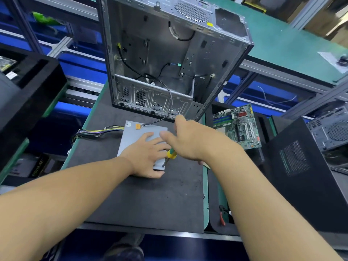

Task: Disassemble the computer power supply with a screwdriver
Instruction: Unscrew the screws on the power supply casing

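A grey metal power supply (135, 134) lies flat on the dark mat in the middle of the bench, its coloured wire bundle (94, 132) trailing off to the left. My left hand (145, 157) rests flat on its lid, fingers spread. My right hand (188, 140) grips a screwdriver (170, 156) with a green and yellow handle. The shaft points down at the near right corner of the power supply. Most of the handle is hidden inside my fist.
An open, gutted computer case (169, 59) stands upright just behind the power supply, with a black cable hanging out onto it. A motherboard (239, 125) lies to the right, black case panels (301, 176) further right, and red-handled pliers (222, 217) near the front edge.
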Tool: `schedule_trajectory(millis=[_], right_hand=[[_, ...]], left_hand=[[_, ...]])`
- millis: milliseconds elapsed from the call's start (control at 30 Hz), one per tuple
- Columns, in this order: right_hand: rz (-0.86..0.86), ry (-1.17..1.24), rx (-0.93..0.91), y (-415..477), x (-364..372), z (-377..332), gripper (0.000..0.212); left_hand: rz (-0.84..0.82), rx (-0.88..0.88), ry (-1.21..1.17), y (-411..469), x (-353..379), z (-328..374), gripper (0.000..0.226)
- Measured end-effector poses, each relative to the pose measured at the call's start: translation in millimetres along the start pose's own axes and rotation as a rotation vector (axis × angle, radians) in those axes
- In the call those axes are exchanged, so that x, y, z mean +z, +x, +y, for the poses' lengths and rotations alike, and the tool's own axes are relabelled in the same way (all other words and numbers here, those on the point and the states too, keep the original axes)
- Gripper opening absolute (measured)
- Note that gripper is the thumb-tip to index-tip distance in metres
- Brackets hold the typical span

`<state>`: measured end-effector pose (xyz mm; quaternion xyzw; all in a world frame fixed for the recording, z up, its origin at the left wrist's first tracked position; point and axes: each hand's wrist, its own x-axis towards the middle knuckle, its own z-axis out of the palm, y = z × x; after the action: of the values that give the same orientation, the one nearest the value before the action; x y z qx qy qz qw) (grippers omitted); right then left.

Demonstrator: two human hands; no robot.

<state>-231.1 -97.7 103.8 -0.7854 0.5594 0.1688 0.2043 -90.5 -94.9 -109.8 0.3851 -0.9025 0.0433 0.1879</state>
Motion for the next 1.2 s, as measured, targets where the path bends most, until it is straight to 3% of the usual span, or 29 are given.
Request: schedule_trajectory(millis=[133, 267, 367, 467, 633, 767, 933, 1067, 1200], right_hand=[[0.069, -0.055, 0.021, 4.0, 4.0, -6.0, 0.032], [-0.004, -0.037, -0.075, 4.4, -4.0, -4.9, 0.016], [-0.092, 0.024, -0.101, 0.2, -8.0, -2.6, 0.024], [-0.025, -0.032, -0.046, -2.0, -2.9, -4.1, 0.032], [0.035, -0.043, -0.102, 1.9, 0.8, -8.1, 0.014], [-0.084, 0.025, -0.099, -2.6, -10.5, -0.7, 0.021], [0.084, 0.040, -0.060, -1.1, 7.5, -10.7, 0.034], [0.190, -0.162, -0.103, 2.8, 8.1, -10.8, 0.014], [0.056, -0.013, -0.157, 0.2, 1.5, -10.3, 0.016]], left_hand=[[-0.114, -0.038, 0.052, -1.6, 0.7, -1.9, 0.051], [-0.049, -0.009, 0.071, -2.0, 3.4, -2.7, 0.051], [-0.014, 0.002, 0.065, -2.3, 4.4, -2.2, 0.052], [0.071, 0.019, 0.019, 0.4, 1.0, -0.2, 0.050], [-0.059, -0.013, 0.036, -0.9, 1.6, -1.0, 0.048], [-0.106, -0.029, 0.033, -1.0, -2.4, 1.2, 0.046], [-0.017, 0.012, 0.041, 1.4, -5.7, 1.8, 0.046], [-0.020, -0.013, 0.013, 1.9, -12.6, 5.1, 0.040], [0.000, -0.046, -0.014, 3.4, -20.0, 10.4, 0.070]])
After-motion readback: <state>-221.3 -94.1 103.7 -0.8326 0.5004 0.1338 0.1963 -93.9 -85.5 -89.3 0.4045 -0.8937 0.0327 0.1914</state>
